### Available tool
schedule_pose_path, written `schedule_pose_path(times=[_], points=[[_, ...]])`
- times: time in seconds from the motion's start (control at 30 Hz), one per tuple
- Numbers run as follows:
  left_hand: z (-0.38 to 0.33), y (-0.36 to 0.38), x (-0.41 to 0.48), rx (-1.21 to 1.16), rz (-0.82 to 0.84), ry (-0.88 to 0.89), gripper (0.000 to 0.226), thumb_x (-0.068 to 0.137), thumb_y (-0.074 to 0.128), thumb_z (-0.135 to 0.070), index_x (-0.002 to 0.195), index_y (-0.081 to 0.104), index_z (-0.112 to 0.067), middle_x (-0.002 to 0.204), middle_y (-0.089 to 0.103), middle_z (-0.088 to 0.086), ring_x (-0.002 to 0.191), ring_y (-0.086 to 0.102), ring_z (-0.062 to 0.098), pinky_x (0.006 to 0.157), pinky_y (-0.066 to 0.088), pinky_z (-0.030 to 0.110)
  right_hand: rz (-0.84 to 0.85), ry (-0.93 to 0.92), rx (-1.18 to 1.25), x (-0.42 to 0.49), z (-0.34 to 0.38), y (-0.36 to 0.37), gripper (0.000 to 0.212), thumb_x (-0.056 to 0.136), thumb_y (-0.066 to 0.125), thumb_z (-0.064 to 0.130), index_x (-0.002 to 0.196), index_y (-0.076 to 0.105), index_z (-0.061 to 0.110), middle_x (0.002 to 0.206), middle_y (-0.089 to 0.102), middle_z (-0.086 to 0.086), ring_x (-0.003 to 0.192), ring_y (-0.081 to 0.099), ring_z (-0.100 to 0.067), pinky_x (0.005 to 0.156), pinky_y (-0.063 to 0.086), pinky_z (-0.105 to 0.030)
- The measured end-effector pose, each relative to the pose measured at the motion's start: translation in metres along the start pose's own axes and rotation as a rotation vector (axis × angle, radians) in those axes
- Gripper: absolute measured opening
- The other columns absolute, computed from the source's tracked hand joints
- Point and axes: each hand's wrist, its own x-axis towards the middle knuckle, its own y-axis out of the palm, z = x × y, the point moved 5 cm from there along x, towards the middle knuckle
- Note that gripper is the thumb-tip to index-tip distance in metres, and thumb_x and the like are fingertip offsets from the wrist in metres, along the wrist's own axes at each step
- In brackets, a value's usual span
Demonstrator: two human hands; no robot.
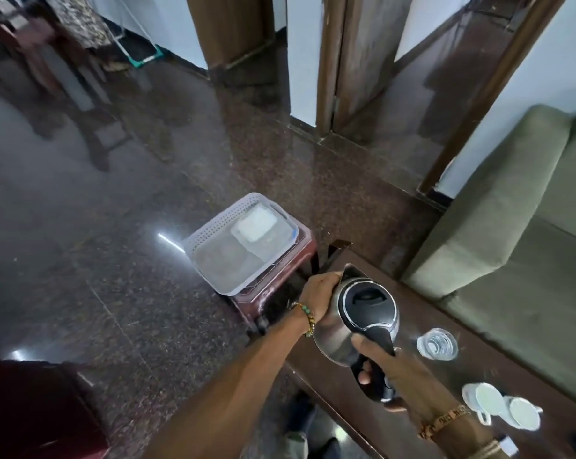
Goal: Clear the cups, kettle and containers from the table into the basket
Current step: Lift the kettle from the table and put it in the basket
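My right hand [396,376] is wrapped round the black handle of the kettle [359,313], fingers curled under it and thumb lying along the top. My left hand [319,298] cups the steel body at nine o'clock of the lid, just below the spout, with the fingers bent round the curve. The kettle leans with its spout toward eleven o'clock. It sits over the near-left corner of the surface [429,303], and I cannot tell whether its base touches the wood.

At ten o'clock from the kettle, a little apart, the white basket [200,246] rests on a maroon stool [280,293] beside the surface. A clear lidded container [255,223] lies in its far end, and the near end looks free. At three to four o'clock a glass [437,343] stands on the surface, and further out at four o'clock two white cups [484,400] sit side by side. A green sofa [512,226] lies beyond at two o'clock.

I take this as the kettle's turn. Next I should carry it level toward ten o'clock, lower it into the basket's near end clear of the container, then let go.
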Motion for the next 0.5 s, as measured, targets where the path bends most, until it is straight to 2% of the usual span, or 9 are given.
schedule_pose_path(times=[0.13, 0.23, 0.3, 0.37, 0.5], points=[[0.0, -0.042, -0.016, -0.104, -0.09, -0.033, 0.026, 0.078, 0.054, -0.041, 0.065, 0.072, -0.027, 0.079, 0.071, 0.005, 0.084, 0.062, 0.025, 0.092, 0.046, 0.052, 0.04, -0.095, -0.117, 0.001, 0.013, 0.028, 0.044, 0.064, 0.07, 0.061, 0.062, 0.063, 0.018, 0.056, 0.062, 0.004, 0.049, 0.051, -0.015, 0.052, 0.046, -0.029], [-0.003, -0.08, -0.021, -0.153, -0.181, -0.024, 0.031, 0.072, 0.054, -0.042, 0.058, 0.065, -0.017, 0.068, 0.064, 0.005, 0.072, 0.051, 0.02, 0.079, 0.046, 0.051, 0.033, -0.132, -0.17, 0.003, 0.031, 0.051, 0.038, 0.075, 0.072, 0.049, 0.057, 0.062, 0.017, 0.055, 0.057, -0.004, 0.048, 0.048, -0.021, 0.049, 0.042, -0.026], [-0.004, -0.103, -0.018, -0.182, -0.239, -0.031, 0.031, 0.079, 0.054, -0.031, 0.066, 0.068, -0.007, 0.072, 0.066, 0.011, 0.073, 0.053, 0.021, 0.079, 0.046, 0.05, 0.047, -0.155, -0.209, 0.009, 0.045, 0.065, 0.036, 0.076, 0.072, 0.045, 0.055, 0.062, 0.017, 0.056, 0.056, -0.006, 0.048, 0.048, -0.022, 0.049, 0.041, -0.026], [-0.007, -0.133, -0.012, -0.241, -0.273, -0.051, 0.028, 0.083, 0.054, -0.025, 0.061, 0.068, -0.014, 0.069, 0.067, 0.007, 0.071, 0.054, 0.02, 0.076, 0.045, 0.045, 0.058, -0.185, -0.232, 0.019, 0.068, 0.082, 0.032, 0.073, 0.073, 0.04, 0.053, 0.062, 0.017, 0.056, 0.058, -0.006, 0.048, 0.049, -0.022, 0.048, 0.041, -0.027], [-0.014, -0.198, 0.015, -0.303, -0.303, -0.062, 0.026, 0.074, 0.056, -0.032, 0.056, 0.067, -0.018, 0.065, 0.066, 0.004, 0.07, 0.055, 0.02, 0.074, 0.045, 0.038, 0.028, -0.227, -0.305, 0.051, 0.118, 0.123, 0.023, 0.068, 0.071, 0.033, 0.053, 0.065, 0.017, 0.056, 0.061, -0.001, 0.051, 0.052, -0.018, 0.051, 0.044, -0.029]])
